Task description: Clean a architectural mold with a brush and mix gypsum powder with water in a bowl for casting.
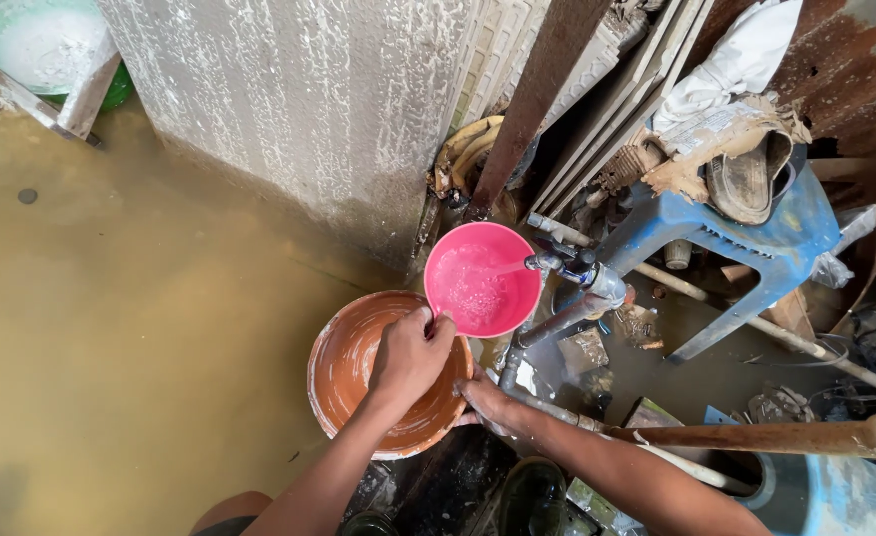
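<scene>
The left hand (410, 355) was shut tight around the handle of a pink scoop (482, 278). It held the scoop up under a tap (569, 270) on a grey pipe (557, 323). A thin stream of water ran from the tap into the scoop, and the scoop looked about half full and bubbly. Just below the scoop, and under the left hand, sat 1 orange bucket (359, 372) (its inside looked wet and smeared with white). The scoop's edge hung a little over the bucket's rim.

The right hand (493, 405) lay low beside the bucket, touching its rim near the bottom of the pipe. I could not tell if its fingers were open or closed around anything.

All around was brown muddy water (130, 318). A rough white wall (309, 109) stood behind the bucket. A blue plastic stool (755, 243) stood to the right, with an old sandal (746, 179) and some rags on top.

I think the filling step was going on. The next move would call for keeping the scoop level, so nothing spilled, and tipping it gently over the bucket.
</scene>
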